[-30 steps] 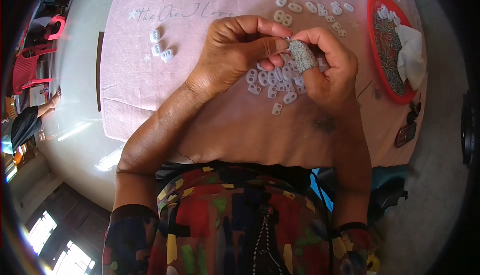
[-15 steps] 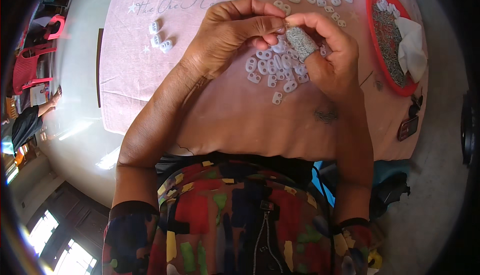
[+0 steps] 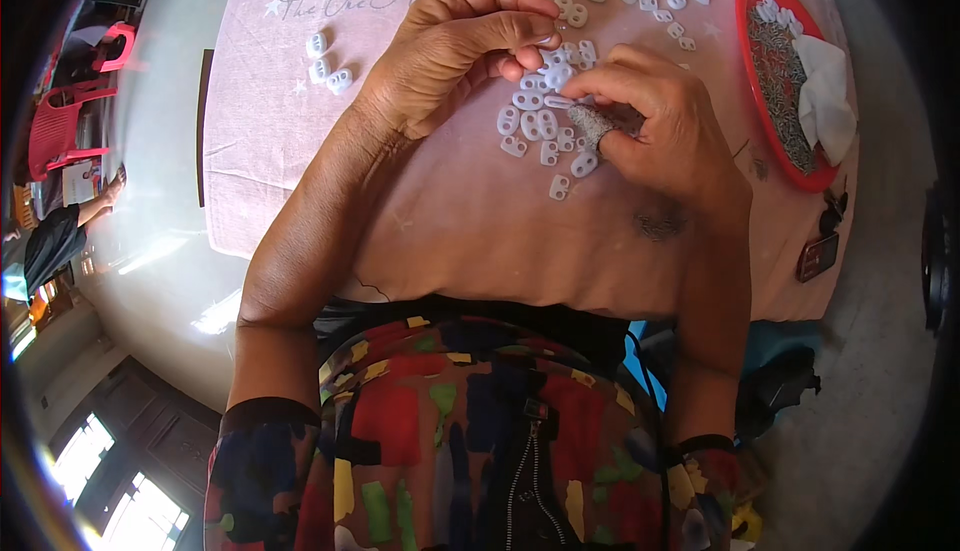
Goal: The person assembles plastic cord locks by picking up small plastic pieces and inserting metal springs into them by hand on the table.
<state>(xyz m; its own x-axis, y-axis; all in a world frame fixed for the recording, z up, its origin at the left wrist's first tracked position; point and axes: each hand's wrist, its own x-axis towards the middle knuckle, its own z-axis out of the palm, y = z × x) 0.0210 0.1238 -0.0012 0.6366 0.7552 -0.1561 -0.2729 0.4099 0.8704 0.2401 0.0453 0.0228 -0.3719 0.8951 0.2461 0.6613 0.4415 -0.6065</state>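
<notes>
A heap of small white plastic pieces with paired holes (image 3: 528, 101) lies on the pink cloth between my hands. My left hand (image 3: 440, 63) is held above its far left side, thumb and forefinger pinched on a tiny piece whose kind I cannot make out. My right hand (image 3: 670, 111) is down at the heap's right side, its thumb wrapped in a grey knitted sleeve (image 3: 592, 129). Thumb and forefinger of that hand are closed on a white plastic piece (image 3: 558, 103), partly covered by the fingers.
To the right, a red tray (image 3: 765, 116) holds many small metal parts (image 3: 775, 56), several white pieces and a white cloth (image 3: 825, 101). More white pieces lie at the far side and left (image 3: 319, 71). A small dark device (image 3: 818, 257) rests by the right edge.
My right hand has left my left fingertips and come down to the heap, closing on a white piece. My left hand stays nearly in place, still pinching.
</notes>
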